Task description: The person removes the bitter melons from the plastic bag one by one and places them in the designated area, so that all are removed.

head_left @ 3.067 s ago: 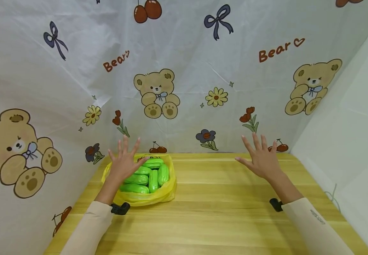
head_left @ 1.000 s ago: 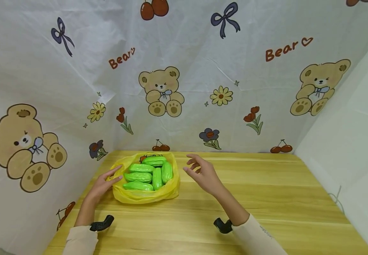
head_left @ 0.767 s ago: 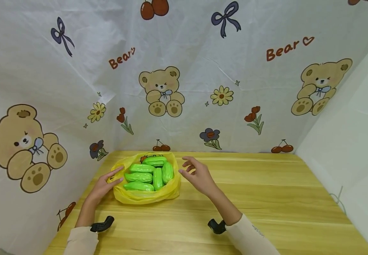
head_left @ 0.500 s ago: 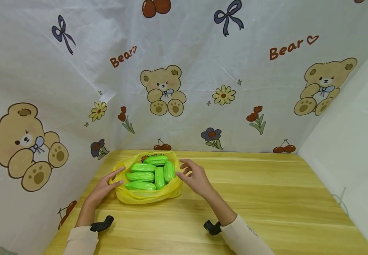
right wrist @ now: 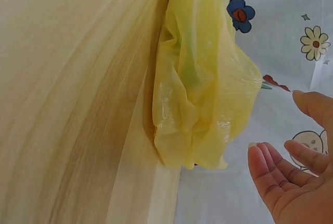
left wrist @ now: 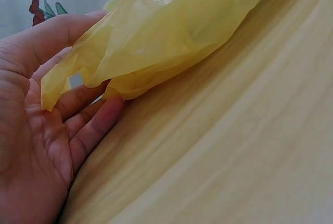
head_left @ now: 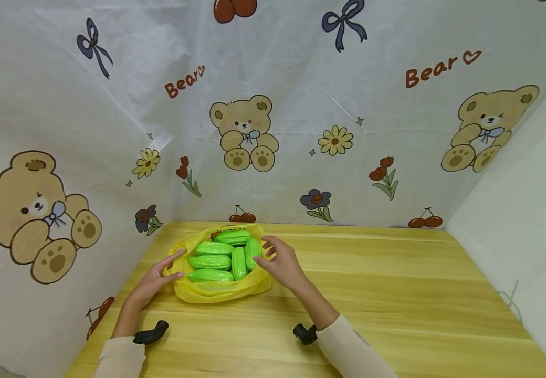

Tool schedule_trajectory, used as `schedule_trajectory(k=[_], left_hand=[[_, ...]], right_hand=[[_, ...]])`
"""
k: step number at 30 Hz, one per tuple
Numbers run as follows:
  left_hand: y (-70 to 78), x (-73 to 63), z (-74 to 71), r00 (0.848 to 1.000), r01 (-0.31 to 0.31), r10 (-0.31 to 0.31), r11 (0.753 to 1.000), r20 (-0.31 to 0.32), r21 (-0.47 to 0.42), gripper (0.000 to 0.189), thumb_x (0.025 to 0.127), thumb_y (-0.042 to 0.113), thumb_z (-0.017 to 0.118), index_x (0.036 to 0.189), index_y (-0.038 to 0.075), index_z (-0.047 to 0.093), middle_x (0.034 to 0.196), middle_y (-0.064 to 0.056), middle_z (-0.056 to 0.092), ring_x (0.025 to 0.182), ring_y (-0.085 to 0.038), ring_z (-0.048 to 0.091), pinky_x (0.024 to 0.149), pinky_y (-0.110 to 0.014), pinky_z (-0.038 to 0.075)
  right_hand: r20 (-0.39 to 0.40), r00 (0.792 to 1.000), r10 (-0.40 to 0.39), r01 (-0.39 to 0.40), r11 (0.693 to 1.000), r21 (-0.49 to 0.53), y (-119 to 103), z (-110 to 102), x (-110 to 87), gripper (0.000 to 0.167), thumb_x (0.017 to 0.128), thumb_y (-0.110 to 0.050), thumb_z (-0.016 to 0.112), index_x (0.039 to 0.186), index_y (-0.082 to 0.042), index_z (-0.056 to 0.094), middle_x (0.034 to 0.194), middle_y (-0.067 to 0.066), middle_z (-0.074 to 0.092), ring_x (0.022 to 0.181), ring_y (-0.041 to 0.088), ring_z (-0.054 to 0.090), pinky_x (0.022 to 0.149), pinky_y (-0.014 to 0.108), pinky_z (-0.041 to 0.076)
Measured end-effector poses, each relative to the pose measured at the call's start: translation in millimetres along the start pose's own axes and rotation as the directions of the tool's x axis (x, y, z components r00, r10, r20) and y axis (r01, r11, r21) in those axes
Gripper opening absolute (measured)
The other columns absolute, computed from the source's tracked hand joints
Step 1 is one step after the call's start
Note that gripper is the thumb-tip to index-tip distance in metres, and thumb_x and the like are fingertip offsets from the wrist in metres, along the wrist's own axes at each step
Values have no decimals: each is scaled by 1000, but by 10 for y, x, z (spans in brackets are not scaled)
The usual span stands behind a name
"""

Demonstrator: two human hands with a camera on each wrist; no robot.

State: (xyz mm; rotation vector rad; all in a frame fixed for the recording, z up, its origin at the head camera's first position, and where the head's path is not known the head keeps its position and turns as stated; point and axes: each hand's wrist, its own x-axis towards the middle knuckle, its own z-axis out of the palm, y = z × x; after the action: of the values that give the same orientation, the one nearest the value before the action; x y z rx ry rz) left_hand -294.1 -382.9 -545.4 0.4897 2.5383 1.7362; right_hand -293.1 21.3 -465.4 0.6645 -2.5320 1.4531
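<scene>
Several glossy, ridged bright-green bitter melons [head_left: 210, 262] lie in a yellow plastic bag [head_left: 226, 295] on the wooden table. My left hand [head_left: 149, 283] is at the bag's left side, thumb and index finger spread over the rim. In the left wrist view, a flap of the yellow bag [left wrist: 171, 41] lies between the thumb and fingers of the left hand [left wrist: 41, 130]. My right hand [head_left: 282, 265] reaches over the right rim, fingertips close to the upright melon [head_left: 253, 251] there. The right wrist view shows the right hand [right wrist: 291, 187] with fingers apart, holding nothing.
The wooden table [head_left: 386, 283] extends to the right and front. A white cloth [head_left: 292, 94] printed with bears and flowers hangs behind and to the left. A plain white wall [head_left: 537, 210] with a thin cable [head_left: 514, 302] stands at the right.
Both hands were raised with fingers spread. The left hand has come down to the bag's left rim and stayed there. The right hand has moved left, from beside the bag to over its right rim.
</scene>
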Motion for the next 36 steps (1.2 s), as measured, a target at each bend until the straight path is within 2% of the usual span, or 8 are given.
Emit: schedule_trajectory(k=[6, 13, 19, 27, 32, 36], left_hand=[[5, -2, 24, 1000, -11, 11, 1000, 3, 5, 66, 98, 11, 67, 158, 12, 38, 165, -14, 28, 153, -40, 6, 112, -74, 1], [-10, 12, 38, 1000, -7, 8, 1000, -7, 7, 67, 97, 11, 68, 158, 12, 39, 165, -14, 29, 153, -40, 8, 113, -73, 2], [-19, 6, 31, 1000, -19, 19, 1000, -8, 12, 67, 98, 11, 68, 158, 13, 39, 165, -13, 30, 153, -39, 11, 113, -72, 6], [-20, -1, 22, 1000, -24, 24, 1000, -10, 18, 67, 98, 12, 67, 158, 14, 38, 165, -14, 28, 153, -40, 9, 112, -74, 4], [-23, -1, 29, 1000, -16, 16, 1000, -12, 25, 66, 98, 13, 67, 158, 13, 38, 166, -14, 27, 153, -40, 8, 111, -75, 3], [-32, -6, 32, 1000, -15, 15, 1000, -16, 16, 66, 98, 12, 67, 158, 13, 38, 166, -14, 26, 153, -40, 8, 112, -75, 3]], right_hand=[[26, 1000, 11, -9, 998, -58, 38, 64, 93, 57, 89, -22, 80, 139, -5, 57, 119, 18, 65, 97, 30, 65, 74, 34, 55], [54, 997, 58, -51, 990, -135, 80, 146, 151, 65, 87, -25, 83, 141, -1, 56, 119, 17, 63, 93, 24, 62, 72, 32, 52], [67, 993, 97, -87, 987, -133, 147, 210, 161, 69, 85, -26, 84, 141, 0, 54, 121, 18, 61, 94, 27, 62, 72, 34, 53], [105, 987, 118, -104, 986, -130, 197, 264, 171, 77, 84, -29, 85, 144, 2, 48, 119, 19, 59, 85, 22, 57, 71, 35, 51], [98, 985, 144, -129, 981, -146, 197, 288, 176, 78, 84, -29, 85, 145, 3, 47, 124, 21, 62, 103, 32, 62, 83, 45, 54], [95, 981, 172, -157, 977, -142, 174, 308, 184, 79, 86, -28, 84, 147, 4, 45, 131, 23, 61, 118, 39, 60, 93, 50, 53]])
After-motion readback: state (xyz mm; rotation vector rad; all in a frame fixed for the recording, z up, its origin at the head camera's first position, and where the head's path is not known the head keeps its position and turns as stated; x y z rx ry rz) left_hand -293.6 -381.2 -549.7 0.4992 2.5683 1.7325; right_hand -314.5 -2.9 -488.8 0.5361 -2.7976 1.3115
